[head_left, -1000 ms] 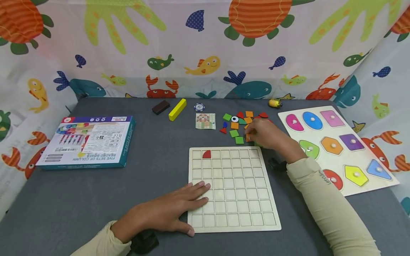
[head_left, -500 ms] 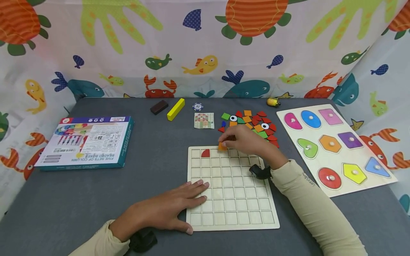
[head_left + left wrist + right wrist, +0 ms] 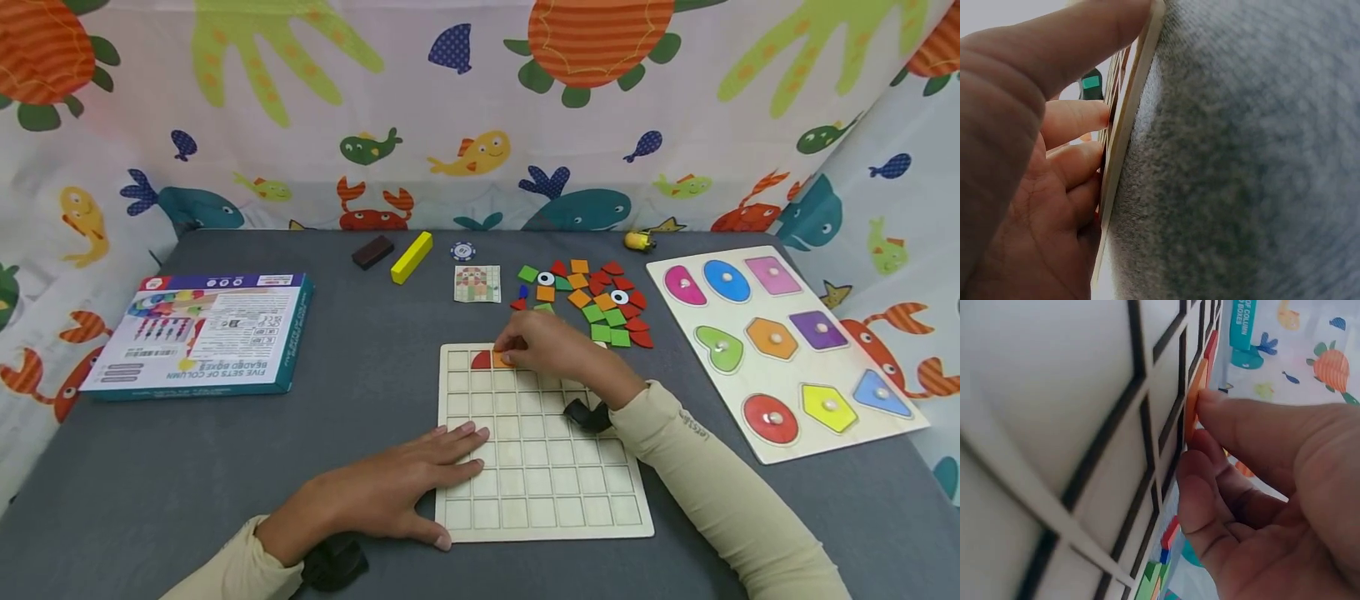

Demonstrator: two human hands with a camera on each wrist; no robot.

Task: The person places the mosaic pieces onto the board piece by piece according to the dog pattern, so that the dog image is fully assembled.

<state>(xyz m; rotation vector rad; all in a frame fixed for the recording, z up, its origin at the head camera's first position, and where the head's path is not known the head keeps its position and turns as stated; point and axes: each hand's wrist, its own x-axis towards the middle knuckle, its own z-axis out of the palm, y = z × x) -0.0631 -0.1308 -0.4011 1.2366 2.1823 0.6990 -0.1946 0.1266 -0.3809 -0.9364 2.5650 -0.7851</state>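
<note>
Small orange square wooden tile (image 3: 501, 360) sits in top row of pale wooden grid board (image 3: 570, 508), just right of red quarter-circle tile (image 3: 482, 361). Right hand (image 3: 551, 343) pinches it w/ fingertips. Left hand (image 3: 390, 492) lies flat, fingers straight, on board's left edge on grey tabletop (image 3: 225, 467). Loose coloured tiles (image 3: 600, 304) behind board.

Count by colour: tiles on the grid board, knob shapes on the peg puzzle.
red tile: 1
orange tile: 1, pinched by right hand
pink shapes: 2
blue shapes: 2
green shape: 1
orange shape: 1
purple shape: 1
red shape: 1
yellow shape: 1
Total: 11
</note>
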